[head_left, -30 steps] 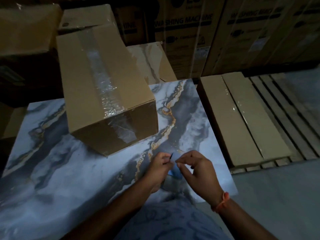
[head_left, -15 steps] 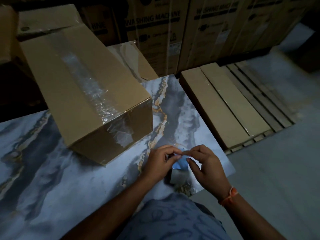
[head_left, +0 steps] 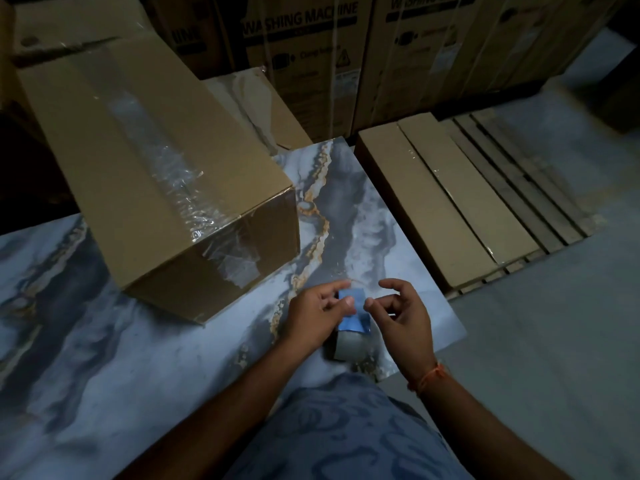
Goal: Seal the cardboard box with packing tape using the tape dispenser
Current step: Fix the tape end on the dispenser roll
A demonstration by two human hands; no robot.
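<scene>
The cardboard box (head_left: 149, 174) lies tilted on the marbled table (head_left: 104, 341), at its back left. Wrinkled clear packing tape (head_left: 166, 174) runs along its top seam and down the near end. A small tape roll (head_left: 351, 323), shiny blue on top and grey below, stands at the table's front right edge. My left hand (head_left: 311, 313) grips it from the left, thumb and fingers on its blue top. My right hand (head_left: 403, 313) hovers at its right side, fingers curled and thumb tip near the roll's edge. Dim light hides whether it pinches a tape end.
Flat cardboard packs (head_left: 450, 209) lie on a wooden pallet (head_left: 540, 188) right of the table. Tall washing machine cartons (head_left: 311, 46) stand behind. More cardboard boxes (head_left: 69, 26) are stacked at the back left. Grey floor (head_left: 536, 341) lies to the right.
My fingertips were pinched together over the roll; now the hands have drawn slightly apart and the blue top shows. The view has shifted, so the box sits further left.
</scene>
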